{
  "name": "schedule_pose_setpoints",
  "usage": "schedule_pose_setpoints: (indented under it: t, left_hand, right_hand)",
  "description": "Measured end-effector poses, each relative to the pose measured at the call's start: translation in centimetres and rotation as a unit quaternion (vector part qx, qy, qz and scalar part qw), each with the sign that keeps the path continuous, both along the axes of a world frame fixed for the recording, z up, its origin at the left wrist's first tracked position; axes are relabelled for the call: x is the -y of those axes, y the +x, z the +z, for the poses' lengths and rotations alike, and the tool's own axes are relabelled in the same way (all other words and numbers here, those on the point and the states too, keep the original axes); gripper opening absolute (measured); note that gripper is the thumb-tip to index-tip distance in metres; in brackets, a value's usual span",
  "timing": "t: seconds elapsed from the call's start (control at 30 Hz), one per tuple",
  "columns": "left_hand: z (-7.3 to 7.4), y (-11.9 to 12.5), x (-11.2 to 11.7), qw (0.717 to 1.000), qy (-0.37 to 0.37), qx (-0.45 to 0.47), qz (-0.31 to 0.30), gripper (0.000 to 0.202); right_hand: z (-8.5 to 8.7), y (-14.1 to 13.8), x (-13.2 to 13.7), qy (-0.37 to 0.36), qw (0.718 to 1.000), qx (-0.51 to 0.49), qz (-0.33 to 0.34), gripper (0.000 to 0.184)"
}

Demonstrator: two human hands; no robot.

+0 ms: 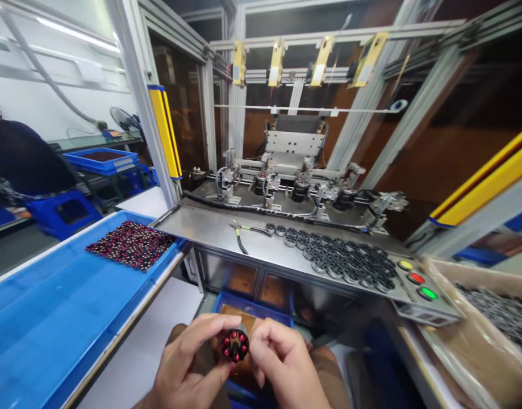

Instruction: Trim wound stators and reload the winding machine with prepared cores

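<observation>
A small round motor stator (pixel 234 345), black with red windings around a hollow middle, is gripped between the thumb and fingers of my left hand (pixel 192 360). Its wound end faces me. Right beside it, my right hand (pixel 282 358) is closed with thumb and forefinger pinched together at the stator's right edge. Whatever those fingertips hold, if anything, is hidden. Both hands are above my lap, in front of the machine bench.
Pliers (pixel 241 234) and rows of black-and-silver round parts (pixel 341 255) lie on the metal bench (pixel 201 227). At left, a blue tray (pixel 43 318) holds many red-wound stators (pixel 133 244). A button box (pixel 426 295) and a carton (pixel 465 352) of grey parts are at right. A person (pixel 26 159) sits far left.
</observation>
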State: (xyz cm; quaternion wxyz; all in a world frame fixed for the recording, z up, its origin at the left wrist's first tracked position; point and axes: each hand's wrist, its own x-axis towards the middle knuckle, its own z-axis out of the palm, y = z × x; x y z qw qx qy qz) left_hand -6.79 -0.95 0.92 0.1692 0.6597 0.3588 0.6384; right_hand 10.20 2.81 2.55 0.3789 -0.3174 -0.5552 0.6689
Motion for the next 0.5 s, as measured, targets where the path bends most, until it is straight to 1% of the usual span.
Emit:
schedule_pose_setpoints:
  t: [0.07, 0.1, 0.17, 0.23, 0.27, 0.33, 0.4, 0.43, 0.5]
  left_hand:
    - [0.2, 0.9, 0.2, 0.999, -0.018, 0.019, -0.036, 0.071]
    - [0.2, 1.3, 0.2, 0.997, -0.033, 0.034, -0.053, 0.071]
    - [0.1, 1.9, 0.3, 0.99, -0.081, 0.085, -0.083, 0.069]
    - [-0.1, 2.2, 0.5, 0.972, -0.138, 0.154, -0.113, 0.063]
    - [-0.1, 2.3, 0.6, 0.961, -0.163, 0.183, -0.129, 0.06]
    - [-0.1, 2.3, 0.8, 0.944, -0.197, 0.213, -0.16, 0.059]
    - [0.0, 2.1, 0.8, 0.941, -0.203, 0.213, -0.168, 0.061]
    - [0.1, 2.0, 0.8, 0.946, -0.194, 0.203, -0.163, 0.063]
    - [0.3, 1.7, 0.5, 0.965, -0.151, 0.161, -0.141, 0.064]
  right_hand:
    - [-0.1, 0.6, 0.4, -0.024, 0.999, -0.036, -0.01, 0.048]
    - [-0.1, 0.9, 0.4, -0.039, 0.997, -0.06, 0.001, 0.047]
    - [-0.2, 1.7, 0.2, -0.082, 0.989, -0.11, 0.046, 0.044]
    - [-0.4, 3.0, -0.3, -0.123, 0.977, -0.139, 0.106, 0.043]
    - [-0.5, 3.8, -0.6, -0.134, 0.971, -0.14, 0.138, 0.043]
    - [-0.8, 5.5, -1.6, -0.133, 0.965, -0.122, 0.193, 0.042]
    - [-1.4, 6.7, -2.3, -0.127, 0.959, -0.099, 0.232, 0.036]
    - [-1.8, 7.0, -2.4, -0.126, 0.96, -0.092, 0.232, 0.032]
    - [-2.9, 6.5, -1.9, -0.134, 0.966, -0.089, 0.2, 0.028]
